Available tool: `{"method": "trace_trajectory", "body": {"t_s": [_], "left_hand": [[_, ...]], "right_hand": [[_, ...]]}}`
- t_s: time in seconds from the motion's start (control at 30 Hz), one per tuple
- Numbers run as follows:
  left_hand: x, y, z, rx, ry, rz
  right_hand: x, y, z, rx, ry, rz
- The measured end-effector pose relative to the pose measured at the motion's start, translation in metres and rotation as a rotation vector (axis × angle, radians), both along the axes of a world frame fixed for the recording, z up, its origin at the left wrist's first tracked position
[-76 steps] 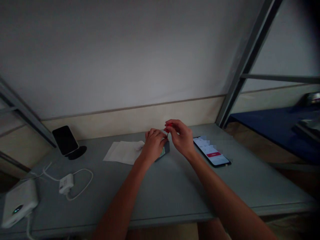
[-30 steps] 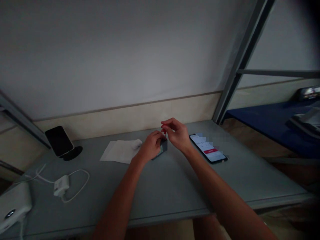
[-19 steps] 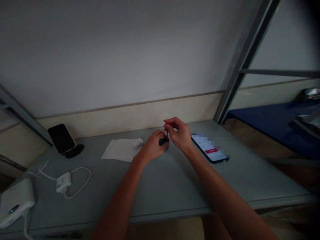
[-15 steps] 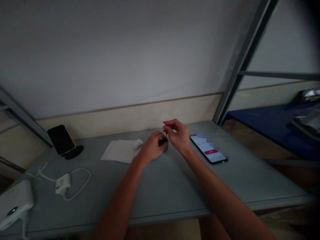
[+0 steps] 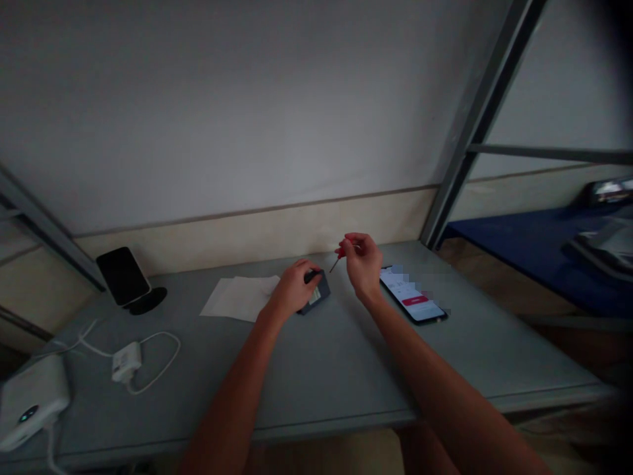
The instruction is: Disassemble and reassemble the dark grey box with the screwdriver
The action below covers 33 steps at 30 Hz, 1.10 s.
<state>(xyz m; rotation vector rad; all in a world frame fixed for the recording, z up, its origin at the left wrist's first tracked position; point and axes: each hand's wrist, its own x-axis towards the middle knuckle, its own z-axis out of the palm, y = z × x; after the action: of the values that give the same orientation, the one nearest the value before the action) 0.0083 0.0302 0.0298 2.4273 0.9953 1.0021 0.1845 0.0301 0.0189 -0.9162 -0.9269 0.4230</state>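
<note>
A small dark box-shaped device [image 5: 320,291] with a pale label lies on the grey desk, its kind not clear to me. My left hand [image 5: 295,287] is closed over its left and upper side, hiding much of it. A black part [image 5: 310,275] shows beneath the fingers. My right hand [image 5: 364,262] grips a red-handled screwdriver [image 5: 341,252], fingers closed round the handle. The thin shaft slants down to the left, its tip apart from the device and just right of it.
White paper sheets [image 5: 232,300] lie left of my left hand. A lit phone [image 5: 415,300] is to the right. Further left are a dark-screened device on a stand [image 5: 122,276], a white adapter with cable [image 5: 127,361] and a white box-like device [image 5: 34,399].
My right hand has pulled the screwdriver up and right, away from the device, and tilted it. My left hand has shifted slightly left, and the device now lies flatter with its label showing.
</note>
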Motion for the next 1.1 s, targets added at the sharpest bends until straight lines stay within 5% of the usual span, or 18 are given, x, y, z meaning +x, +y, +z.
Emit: {"method": "trace_trajectory", "body": {"t_s": [0.1,0.27,0.37,0.6,0.87,1.1], "left_hand": [[-0.005,0.011,-0.014,-0.102,-0.017,0.099],[-0.008,0.021,-0.035,-0.226,-0.009,0.163],[-0.01,0.016,-0.033,-0.112,0.056,0.174],[-0.007,-0.005,-0.021,-0.039,0.285,-0.023],[-0.012,0.015,-0.018,-0.462,-0.026,-0.062],[-0.012,0.025,-0.026,-0.358,-0.226,0.107]], "right_hand": [[0.009,0.014,-0.02,-0.116,0.102,0.001],[0.009,0.022,-0.04,-0.254,-0.014,0.029],[0.007,0.022,-0.042,-0.259,-0.052,0.034],[0.006,0.02,-0.05,-0.276,-0.124,0.009],[0.004,0.019,-0.054,-0.277,-0.138,-0.014],[-0.003,0.01,-0.03,-0.143,-0.145,-0.041]]}}
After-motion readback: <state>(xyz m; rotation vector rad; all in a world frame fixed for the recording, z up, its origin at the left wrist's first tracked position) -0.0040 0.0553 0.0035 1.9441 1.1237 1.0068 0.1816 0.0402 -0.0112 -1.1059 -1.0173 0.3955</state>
